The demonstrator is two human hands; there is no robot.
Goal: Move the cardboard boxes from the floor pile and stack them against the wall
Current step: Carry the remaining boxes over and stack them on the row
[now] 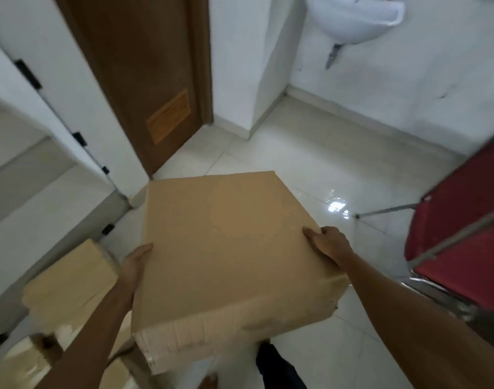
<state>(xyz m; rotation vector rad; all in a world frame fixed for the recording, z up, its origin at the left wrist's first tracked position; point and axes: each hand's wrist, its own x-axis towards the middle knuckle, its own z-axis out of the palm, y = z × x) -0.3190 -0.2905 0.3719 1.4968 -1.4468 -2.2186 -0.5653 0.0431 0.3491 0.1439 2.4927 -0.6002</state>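
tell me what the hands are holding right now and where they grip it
A large cardboard box, carried off the floor. The left hand presses its left side and the right hand clasps its right side near the top edge, thumb on the top face.

Cardboard box (229, 248) held off the floor (310, 169), left hand (133, 265) and right hand (328, 242) gripping opposite side edges.

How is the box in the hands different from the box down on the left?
The held box is off the floor, gripped by the left hand and right hand; the lower box is touched by neither. The held box looks smooth on top; the lower box looks creased. Both are brown cardboard.
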